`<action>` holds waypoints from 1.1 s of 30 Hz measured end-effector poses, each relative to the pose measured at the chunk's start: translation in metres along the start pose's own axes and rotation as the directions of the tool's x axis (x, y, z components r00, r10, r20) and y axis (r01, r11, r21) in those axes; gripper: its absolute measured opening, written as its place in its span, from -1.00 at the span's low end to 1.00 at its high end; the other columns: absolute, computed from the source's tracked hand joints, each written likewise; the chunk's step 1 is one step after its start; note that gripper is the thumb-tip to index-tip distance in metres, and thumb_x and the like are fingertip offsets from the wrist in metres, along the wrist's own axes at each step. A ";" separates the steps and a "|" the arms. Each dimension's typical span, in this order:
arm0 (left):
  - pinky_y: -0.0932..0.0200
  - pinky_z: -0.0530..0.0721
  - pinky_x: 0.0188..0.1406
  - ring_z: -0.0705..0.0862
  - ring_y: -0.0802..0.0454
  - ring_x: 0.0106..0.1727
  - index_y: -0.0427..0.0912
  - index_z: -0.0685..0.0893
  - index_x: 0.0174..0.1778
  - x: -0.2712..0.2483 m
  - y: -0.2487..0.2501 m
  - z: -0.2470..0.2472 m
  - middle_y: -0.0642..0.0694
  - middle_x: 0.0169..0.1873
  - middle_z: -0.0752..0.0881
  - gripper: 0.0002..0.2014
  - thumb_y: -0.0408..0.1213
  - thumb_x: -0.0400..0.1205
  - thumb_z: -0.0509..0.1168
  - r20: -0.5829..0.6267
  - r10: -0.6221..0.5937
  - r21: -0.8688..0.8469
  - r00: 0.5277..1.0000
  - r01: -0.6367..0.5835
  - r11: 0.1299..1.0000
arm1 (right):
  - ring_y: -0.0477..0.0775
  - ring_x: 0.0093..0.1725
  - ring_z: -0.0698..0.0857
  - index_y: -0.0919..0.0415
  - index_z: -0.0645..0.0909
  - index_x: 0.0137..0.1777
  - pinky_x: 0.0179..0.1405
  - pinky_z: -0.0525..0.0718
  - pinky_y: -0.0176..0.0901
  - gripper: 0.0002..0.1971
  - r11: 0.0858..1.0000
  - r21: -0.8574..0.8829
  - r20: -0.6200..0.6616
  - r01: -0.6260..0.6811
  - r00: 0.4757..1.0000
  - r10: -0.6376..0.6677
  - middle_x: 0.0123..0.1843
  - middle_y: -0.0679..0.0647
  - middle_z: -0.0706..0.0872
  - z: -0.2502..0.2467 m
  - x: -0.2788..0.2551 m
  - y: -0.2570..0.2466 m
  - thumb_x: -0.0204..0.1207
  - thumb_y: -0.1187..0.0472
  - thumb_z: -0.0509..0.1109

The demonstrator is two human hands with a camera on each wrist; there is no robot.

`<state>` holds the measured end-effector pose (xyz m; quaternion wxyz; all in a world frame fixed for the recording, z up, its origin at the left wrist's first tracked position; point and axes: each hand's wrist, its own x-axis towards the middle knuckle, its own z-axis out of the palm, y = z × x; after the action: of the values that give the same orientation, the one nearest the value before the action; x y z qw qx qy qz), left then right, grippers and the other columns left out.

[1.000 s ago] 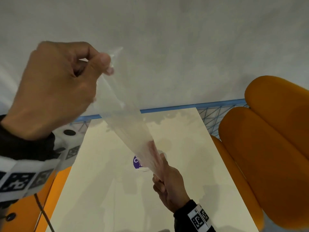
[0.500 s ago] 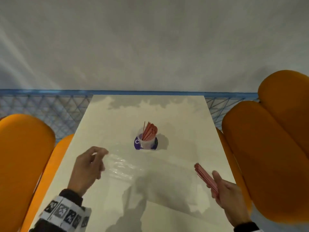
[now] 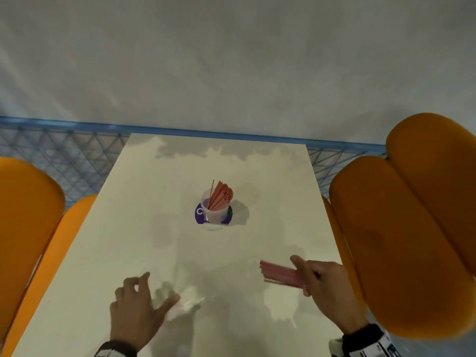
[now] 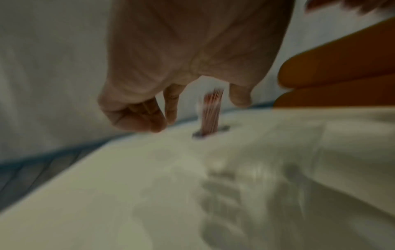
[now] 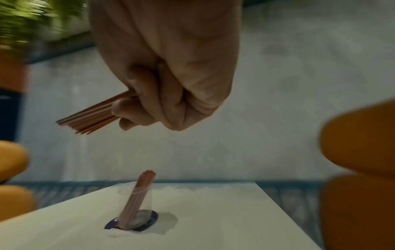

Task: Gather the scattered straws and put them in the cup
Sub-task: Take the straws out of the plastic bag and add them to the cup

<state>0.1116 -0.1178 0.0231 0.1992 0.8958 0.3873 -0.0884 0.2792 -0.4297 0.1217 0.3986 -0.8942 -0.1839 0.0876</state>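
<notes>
Head view: cup (image 3: 215, 212) stands upright at frame centre on a purple disc (image 3: 198, 214) on the white table (image 3: 108, 248), already loaded with a cluster of pink straws (image 3: 220, 195) leaning right. At lower right, the right hand (image 3: 327, 287) grips a second straw bundle (image 3: 282, 273), which points left, well apart from the cup. At lower left, the left hand (image 3: 136, 305) hovers with fingers spread and loosely bent, holding nothing; a crumpled clear plastic wrapper (image 3: 186, 304) lies just beside its thumb.

Left wrist view: heavily blurred. The left hand (image 4: 192, 59) fills the upper centre, fingers hanging relaxed and empty. The cup with straws (image 4: 210, 115) shows below them at mid-frame.

Right wrist view: the right hand (image 5: 169, 81) at upper centre is clenched around the straw bundle (image 5: 91, 116), which projects toward the left. The cup (image 5: 138, 203) stands at lower centre.

Assessment: part of the task appears done. Remaining: carry the held bundle to the cup and insert it. No loose straws are visible on the table.
</notes>
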 end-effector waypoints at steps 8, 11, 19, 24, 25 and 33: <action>0.45 0.59 0.11 0.69 0.19 0.12 0.10 0.65 0.20 -0.053 0.130 -0.087 0.19 0.08 0.74 -0.47 0.23 0.36 0.49 0.565 0.497 -0.348 0.658 -0.356 0.867 | 0.12 -0.40 0.60 0.12 0.64 -0.23 -0.36 0.53 -0.09 -0.37 0.703 -0.361 0.495 0.613 0.765 -0.413 -0.32 0.11 0.75 0.046 0.008 -0.087 0.69 -0.25 -0.12; 0.67 0.42 -0.22 0.70 0.08 0.11 -0.07 0.68 0.17 -0.052 0.138 -0.078 -0.03 0.08 0.76 -0.65 0.04 0.55 0.38 0.530 0.395 -0.283 0.751 -0.282 0.916 | -0.09 -0.48 0.49 0.06 0.62 -0.32 -0.43 0.33 -0.24 -0.46 0.741 -0.341 0.408 0.579 0.801 -0.438 -0.38 0.00 0.70 0.047 0.017 -0.106 0.67 -0.22 0.01; 0.19 0.57 -0.17 0.57 0.09 -0.23 0.13 0.39 -0.43 -0.029 0.138 -0.068 0.09 -0.32 0.49 -0.75 0.11 0.52 0.17 0.234 0.281 -0.261 0.931 -0.218 0.940 | -0.08 -0.18 0.67 -0.03 0.53 -0.21 -0.01 0.65 -0.24 -0.63 0.994 -0.079 0.220 0.076 0.974 -0.058 -0.23 -0.13 0.68 0.076 0.047 -0.122 0.61 -0.23 0.08; 0.12 0.53 -0.18 0.48 0.07 -0.22 0.03 0.66 -0.14 0.020 0.138 -0.068 0.02 -0.26 0.67 -0.75 0.04 0.60 0.13 0.131 0.379 -0.139 0.916 -0.362 0.922 | -0.05 -0.30 0.57 -0.10 0.29 -0.37 -0.28 0.40 -0.45 -0.62 0.971 -0.213 0.277 0.107 0.960 -0.045 -0.39 -0.13 0.51 0.088 0.087 -0.123 0.61 -0.25 0.04; 0.11 0.55 -0.18 0.51 0.04 -0.21 0.00 0.69 -0.07 0.031 0.141 -0.067 -0.02 -0.18 0.72 -0.72 0.03 0.60 0.13 0.133 0.388 -0.136 0.912 -0.371 0.919 | -0.06 -0.37 0.55 -0.11 0.27 -0.39 -0.37 0.39 -0.45 -0.63 0.976 -0.189 0.293 0.109 0.955 -0.049 -0.44 -0.12 0.49 0.090 0.097 -0.122 0.65 -0.16 0.13; 0.10 0.64 0.11 0.61 0.11 0.07 0.07 0.40 0.31 0.135 0.128 -0.056 0.10 0.16 0.60 -0.36 0.28 0.41 0.40 0.081 0.368 -0.304 0.926 -0.328 0.894 | -0.03 -0.53 0.43 0.08 0.29 -0.30 -0.60 0.22 -0.20 -0.65 0.867 -0.433 0.195 0.247 0.965 -0.178 -0.51 -0.08 0.44 0.098 0.230 -0.109 0.70 -0.04 0.08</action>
<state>0.2973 -0.0844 0.0682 0.3647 0.9044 0.2145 -0.0557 0.4321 -0.2045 0.1349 0.1711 -0.9276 -0.3260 0.0640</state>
